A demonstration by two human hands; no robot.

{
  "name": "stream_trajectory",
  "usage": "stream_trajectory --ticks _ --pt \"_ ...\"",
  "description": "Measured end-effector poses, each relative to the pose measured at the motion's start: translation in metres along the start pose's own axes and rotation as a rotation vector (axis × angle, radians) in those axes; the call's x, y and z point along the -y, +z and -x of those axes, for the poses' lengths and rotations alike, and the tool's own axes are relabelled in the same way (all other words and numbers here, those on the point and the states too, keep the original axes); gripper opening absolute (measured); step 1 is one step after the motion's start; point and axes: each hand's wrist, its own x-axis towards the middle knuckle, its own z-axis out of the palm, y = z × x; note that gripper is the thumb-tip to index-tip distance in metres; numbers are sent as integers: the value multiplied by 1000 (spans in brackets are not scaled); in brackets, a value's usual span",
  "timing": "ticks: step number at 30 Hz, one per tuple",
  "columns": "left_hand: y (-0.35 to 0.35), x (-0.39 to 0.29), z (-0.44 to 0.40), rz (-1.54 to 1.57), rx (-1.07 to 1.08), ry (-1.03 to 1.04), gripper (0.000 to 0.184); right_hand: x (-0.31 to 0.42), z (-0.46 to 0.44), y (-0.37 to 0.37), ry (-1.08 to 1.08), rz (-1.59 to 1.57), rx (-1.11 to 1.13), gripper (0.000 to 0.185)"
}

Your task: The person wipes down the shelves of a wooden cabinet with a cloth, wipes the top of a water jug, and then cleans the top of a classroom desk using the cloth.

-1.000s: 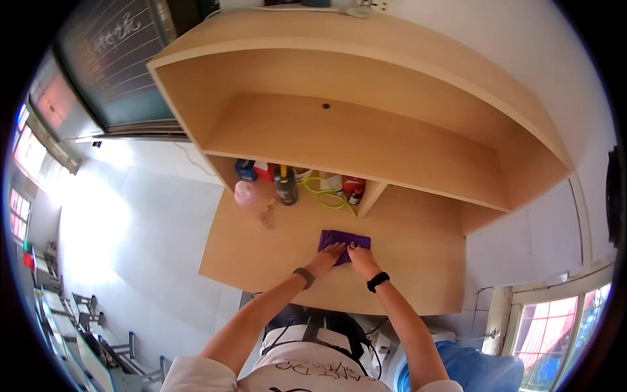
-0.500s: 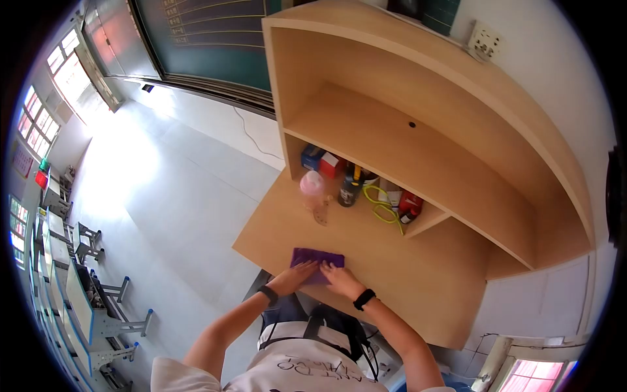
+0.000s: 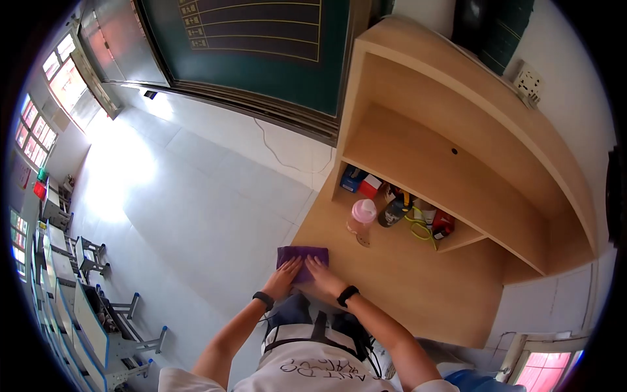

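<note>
A folded purple cloth (image 3: 303, 253) lies at the left front corner of the wooden desk (image 3: 398, 287), by the edge. My left hand (image 3: 282, 278) rests flat on the cloth's left part, fingers stretched out. Beside it, my right hand (image 3: 323, 277) presses flat on the right part, its fingers also extended. Both palms face down, and the fingertips of the two hands come close together. Farther back on the desk stands a pink-capped bottle (image 3: 362, 215), with a dark bottle (image 3: 395, 210) to its right.
Under the shelf (image 3: 450, 176) are a blue and red box (image 3: 370, 185), a yellow-green cord (image 3: 420, 227) and a red bottle (image 3: 444, 222). A blackboard (image 3: 261, 59) hangs behind. Student desks (image 3: 91, 320) stand at the left on the pale floor (image 3: 196, 215).
Both hands and the purple cloth have slid left along the desk to its left edge. My view has turned left, so the desk and shelf appear farther right.
</note>
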Motion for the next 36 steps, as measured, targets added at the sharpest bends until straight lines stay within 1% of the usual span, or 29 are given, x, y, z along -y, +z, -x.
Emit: stream_trajectory --ticks 1,3,4,6,7,9,13,16,19,22,26,28,31,34,35,36 --pt "0 12 -7 -14 -5 10 80 -2 -9 -4 14 -32 -7 76" --pt "-5 28 -20 0 -29 31 73 -8 -26 -12 44 -94 -24 77" --pt "-10 33 -28 7 -39 41 71 -12 -35 -13 53 -76 -50 77" --pt "-12 50 -45 -28 -29 64 75 -16 -53 -19 74 -45 -101 77" --pt "-12 60 -53 -47 -22 76 78 -16 -59 -25 97 -82 -93 77" --pt "-11 76 -67 -63 -24 91 77 -20 -69 -37 145 -154 -79 78" --pt "-9 102 -93 -83 -14 91 77 -31 -96 -46 183 -142 -130 78" --pt "-14 120 -112 50 -15 78 71 -39 -115 -53 225 -180 -167 78" --pt "-16 135 -133 106 32 72 73 -49 -139 -62 281 -187 -190 77" --pt "-18 146 -156 101 29 64 75 -56 -155 -66 336 -208 -226 76" --pt "-30 155 -180 212 46 10 78 -70 -174 -79 380 -177 -267 74" --pt "-25 161 -188 256 40 10 78 -78 -179 -79 385 -166 -283 73" --pt "-14 166 -204 241 74 -22 78 -88 -186 -85 373 -138 -301 72" --pt "2 173 -203 210 -32 68 78 -79 -183 -84 375 -126 -297 72" --pt "8 174 -196 249 -14 55 78 -75 -181 -84 371 -122 -292 72" --pt "-1 169 -188 286 3 42 77 -72 -179 -84 366 -116 -288 72"
